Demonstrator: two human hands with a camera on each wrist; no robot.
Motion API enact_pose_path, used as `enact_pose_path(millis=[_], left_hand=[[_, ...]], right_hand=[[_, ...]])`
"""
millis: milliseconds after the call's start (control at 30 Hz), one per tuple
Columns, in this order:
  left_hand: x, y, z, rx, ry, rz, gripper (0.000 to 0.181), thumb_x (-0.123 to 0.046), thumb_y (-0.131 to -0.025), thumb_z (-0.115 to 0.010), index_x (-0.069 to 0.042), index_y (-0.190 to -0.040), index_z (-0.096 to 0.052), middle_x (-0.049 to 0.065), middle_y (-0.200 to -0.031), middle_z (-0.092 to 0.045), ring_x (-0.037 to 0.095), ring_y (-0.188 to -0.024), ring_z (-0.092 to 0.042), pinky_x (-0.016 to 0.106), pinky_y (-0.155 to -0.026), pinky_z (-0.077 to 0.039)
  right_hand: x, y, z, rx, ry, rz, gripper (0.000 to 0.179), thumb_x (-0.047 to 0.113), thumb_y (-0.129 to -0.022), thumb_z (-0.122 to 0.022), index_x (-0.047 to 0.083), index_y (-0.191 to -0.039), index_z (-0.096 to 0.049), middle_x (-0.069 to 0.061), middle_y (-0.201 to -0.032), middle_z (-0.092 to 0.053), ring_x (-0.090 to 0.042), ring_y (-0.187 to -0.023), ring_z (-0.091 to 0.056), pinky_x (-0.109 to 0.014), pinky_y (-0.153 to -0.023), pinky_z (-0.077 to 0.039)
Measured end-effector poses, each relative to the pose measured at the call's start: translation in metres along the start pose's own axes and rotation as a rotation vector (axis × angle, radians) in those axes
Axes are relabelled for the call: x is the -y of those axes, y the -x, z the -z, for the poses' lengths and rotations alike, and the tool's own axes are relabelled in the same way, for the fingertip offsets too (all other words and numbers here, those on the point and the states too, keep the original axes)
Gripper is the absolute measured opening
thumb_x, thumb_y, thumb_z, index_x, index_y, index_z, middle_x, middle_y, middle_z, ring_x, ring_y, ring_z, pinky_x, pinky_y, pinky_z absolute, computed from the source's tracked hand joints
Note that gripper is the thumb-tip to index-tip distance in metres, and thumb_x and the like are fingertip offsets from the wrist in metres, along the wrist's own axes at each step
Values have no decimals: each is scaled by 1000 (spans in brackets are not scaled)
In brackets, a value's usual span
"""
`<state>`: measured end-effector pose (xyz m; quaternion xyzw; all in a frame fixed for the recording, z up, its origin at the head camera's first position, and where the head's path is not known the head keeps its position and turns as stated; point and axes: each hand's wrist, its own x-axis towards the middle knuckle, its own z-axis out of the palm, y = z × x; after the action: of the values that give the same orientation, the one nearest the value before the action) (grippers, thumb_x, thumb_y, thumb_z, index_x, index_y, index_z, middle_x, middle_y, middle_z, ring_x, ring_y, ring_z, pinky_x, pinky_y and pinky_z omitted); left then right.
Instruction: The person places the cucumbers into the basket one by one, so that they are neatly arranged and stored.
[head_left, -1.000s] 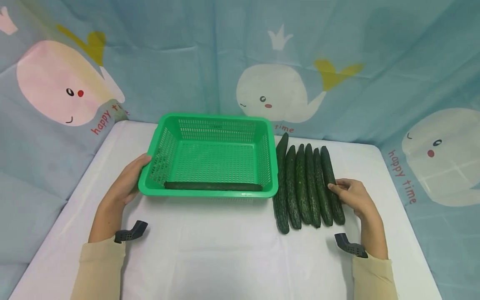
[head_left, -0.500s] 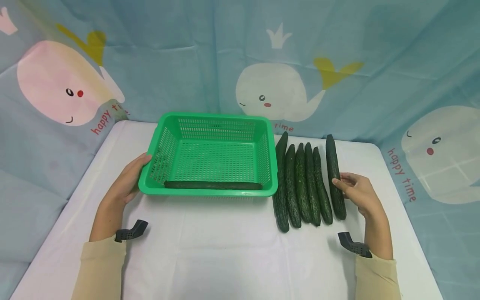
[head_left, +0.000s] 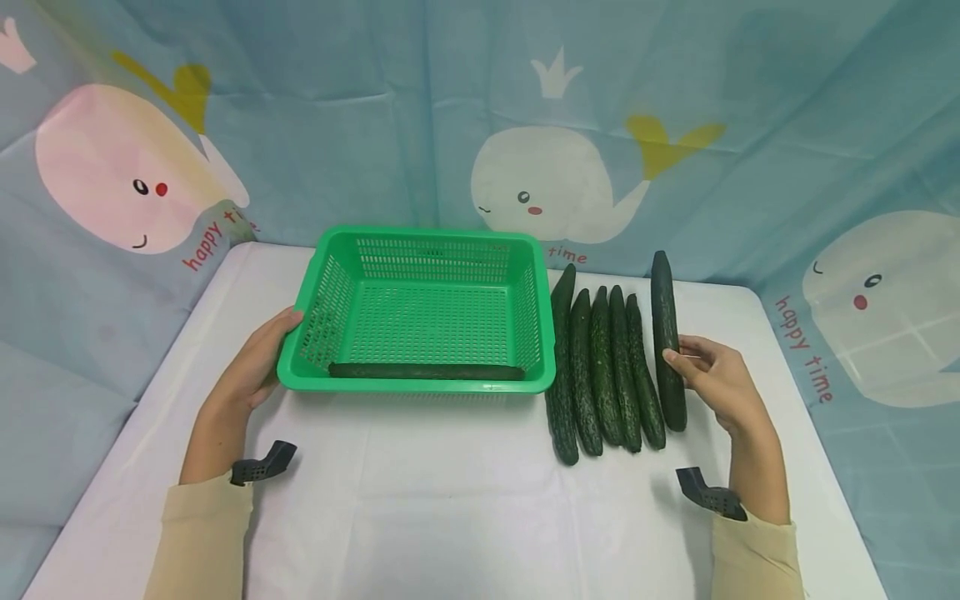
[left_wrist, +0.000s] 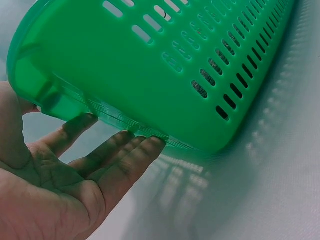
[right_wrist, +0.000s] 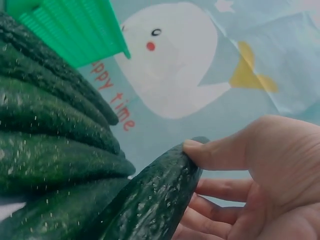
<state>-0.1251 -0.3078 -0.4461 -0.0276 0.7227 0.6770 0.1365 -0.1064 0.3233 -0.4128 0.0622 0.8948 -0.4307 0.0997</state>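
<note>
Your right grip point(head_left: 712, 379) pinches one cucumber point(head_left: 663, 329) a little past its middle toward you, thumb on the near side and fingers curled on the far side, closed no wider than its girth. The far end points away from you, and the whole length looks raised off the desk point(head_left: 450, 500), just right of the others; whether its near end still touches, you cannot tell. Expect it to be stiff and moderately heavy, with bumpy skin that gives some purchase but could turn slick if wet. The middle is probably the best place to hold it; off-centre, it may tip, and a hard squeeze could bruise it.

Your left grip point(head_left: 262, 354) holds the left rim of the green basket point(head_left: 420, 386), which should feel light and slightly flexible. Inside, a cucumber point(head_left: 427, 372) lies along the near wall. Five cucumbers point(head_left: 606, 367) lie side by side between basket and right grip.
</note>
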Motion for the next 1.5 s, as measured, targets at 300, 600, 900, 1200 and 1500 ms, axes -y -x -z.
enact_pose_path(millis=[300, 600, 900, 1200, 1500], left_hand=[[2, -1, 0, -21, -25, 19, 81, -54, -113, -39, -7, -171, -10, 19, -157, -39, -6, -112, -68, 16, -91, -62], [-1, 0, 1, -2, -27, 9, 79, -53, -114, -38, -7, -171, -10, 23, -160, -36, -4, -114, -67, 16, -91, -62], [-5, 0, -1, -21, -58, 26, 79, -57, -113, -37, -10, -171, -11, 25, -165, -30, -5, -116, -63, 13, -93, -59], [2, -2, -2, -38, -78, 22, 79, -57, -112, -38, -9, -171, -15, 9, -147, -52, -4, -112, -68, 16, -91, -62], [0, 2, 0, -19, -90, 22, 79, -57, -112, -37, -10, -171, -14, 3, -146, -49, -4, -116, -63, 15, -93, -59]], right_hand=[[10, 3, -1, 3, -3, 61, 75, 42, -107, -62, -4, -161, -37, -37, -156, -45, -56, -146, -46, -4, -80, -52], [22, 11, -5, -135, 4, 99, 69, 41, -105, -66, 0, -158, -46, -33, -148, -56, -50, -141, -49, -69, -110, -49], [36, 14, -21, -235, 10, 246, 56, 29, -103, -72, 4, -151, -56, -23, -144, -63, 8, -116, -55, -16, -98, -56], [60, 21, -42, -346, -84, 441, 49, 7, -97, -77, 1, -144, -62, -18, -132, -66, 13, -115, -56, 2, -90, -49], [91, 20, -62, -270, -157, 577, 48, -4, -93, -76, -4, -140, -64, -21, -128, -67, 6, -113, -60, -3, -90, -54]])
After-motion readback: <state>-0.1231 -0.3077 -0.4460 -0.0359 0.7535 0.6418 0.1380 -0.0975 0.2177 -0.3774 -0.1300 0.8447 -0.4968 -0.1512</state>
